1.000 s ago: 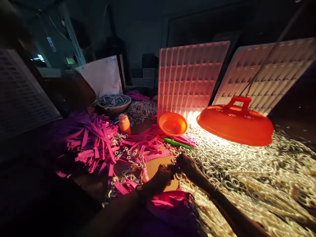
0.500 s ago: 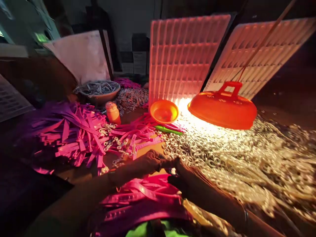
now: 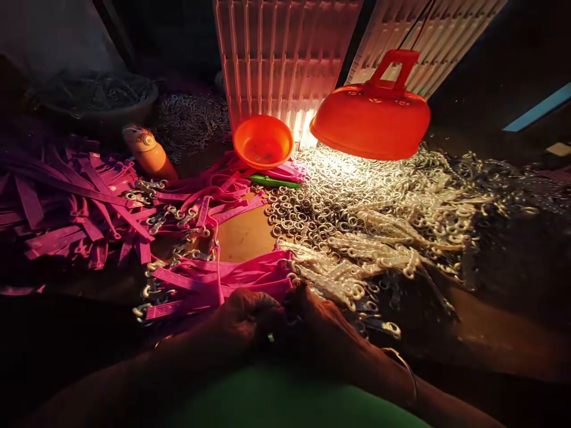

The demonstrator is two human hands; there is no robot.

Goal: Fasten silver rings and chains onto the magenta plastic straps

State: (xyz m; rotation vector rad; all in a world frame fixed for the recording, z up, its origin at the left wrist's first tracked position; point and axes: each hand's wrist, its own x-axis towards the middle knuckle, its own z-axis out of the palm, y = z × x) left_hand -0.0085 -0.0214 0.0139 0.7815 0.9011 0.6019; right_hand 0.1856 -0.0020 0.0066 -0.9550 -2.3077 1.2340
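Observation:
My left hand [image 3: 250,315] is closed at the lower middle, its fingertips close to those of my right hand [image 3: 312,312]. A pink strap [image 3: 218,270] runs down to my left hand. Something small and dark is between the two hands; shadow hides what it is. My right hand is closed too. Just beyond them lie pink straps [image 3: 191,285] with metal clips [image 3: 145,306] at their left ends. Pale metal pieces [image 3: 334,267] lie beyond my right hand.
A red lamp [image 3: 370,122] hangs over a heap of metal rings [image 3: 330,196]. Behind are an orange bowl [image 3: 263,141], a green tool [image 3: 274,181], an orange bottle [image 3: 151,154], a dark basin [image 3: 98,101] and ribbed panels [image 3: 289,53]. More pink straps [image 3: 66,202] pile up at left.
The view has tilted down and shifted. Both hands have drawn back toward my body, from above the orange tabletop patch to the near side of the pink straps.

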